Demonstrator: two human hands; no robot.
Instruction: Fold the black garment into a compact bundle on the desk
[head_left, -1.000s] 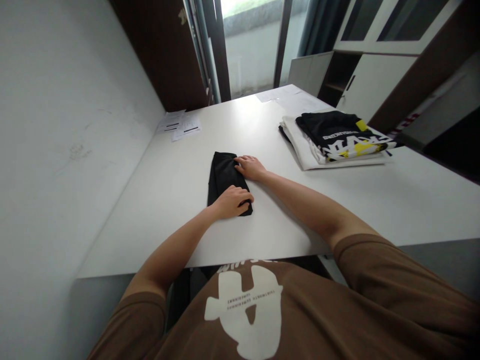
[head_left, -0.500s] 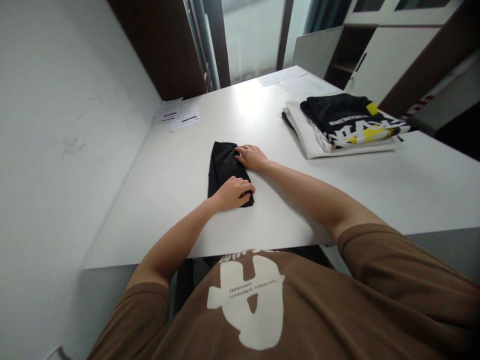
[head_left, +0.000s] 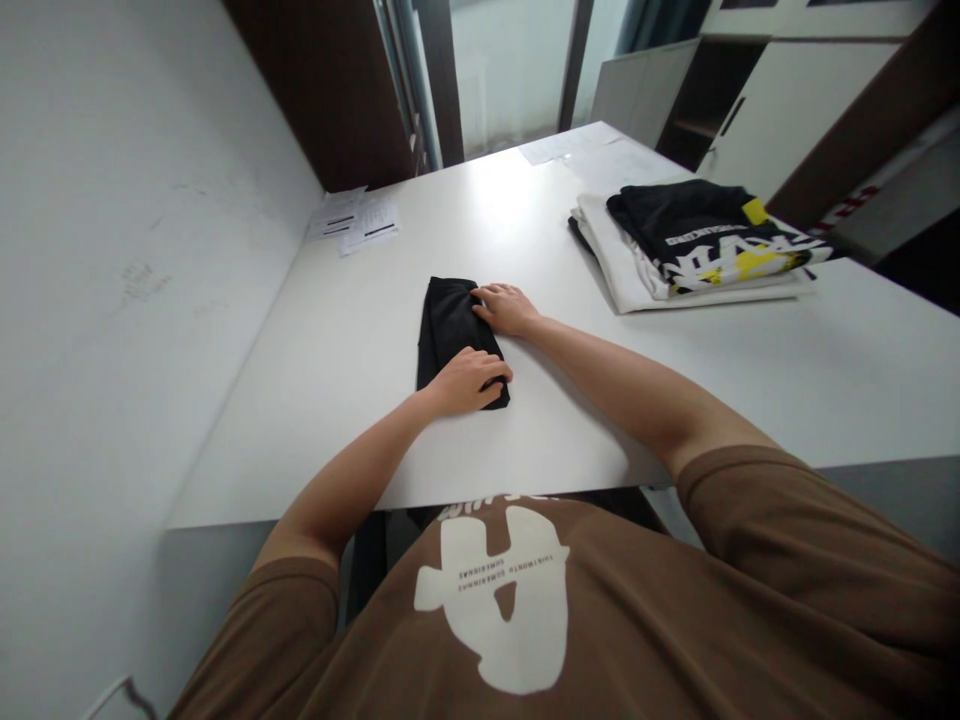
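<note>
Almost nothing has moved since the earlier pictures: both hands stay on the black cloth (head_left: 450, 325), and only the view has shifted a little.

The black cloth is folded into a long, thin strip. It lies flat on the white bench (head_left: 360, 350), in the middle part, a bit nearer the wall on the left.

The left hand (head_left: 469, 380) rests on the near end of the cloth. Its fingers (head_left: 495, 374) are curled over and bent down, pressing on the cloth at its near right corner. They are not spread wide. The pictures do not show if they pinch the cloth or just push down on it.

The right hand (head_left: 508, 308) lies on the bench by the far end of the cloth. Its fingers (head_left: 484, 296) are stretched out almost flat and close together. The tips touch the right edge of the cloth. This hand does not wrap around anything.

Well apart, on the right side of the bench, sits a pile of folded shirts (head_left: 697, 250). A black shirt with white and yellow print is on top, and a white one is under it. Some papers (head_left: 352, 218) lie at the far left corner of the bench, near the wall.
</note>
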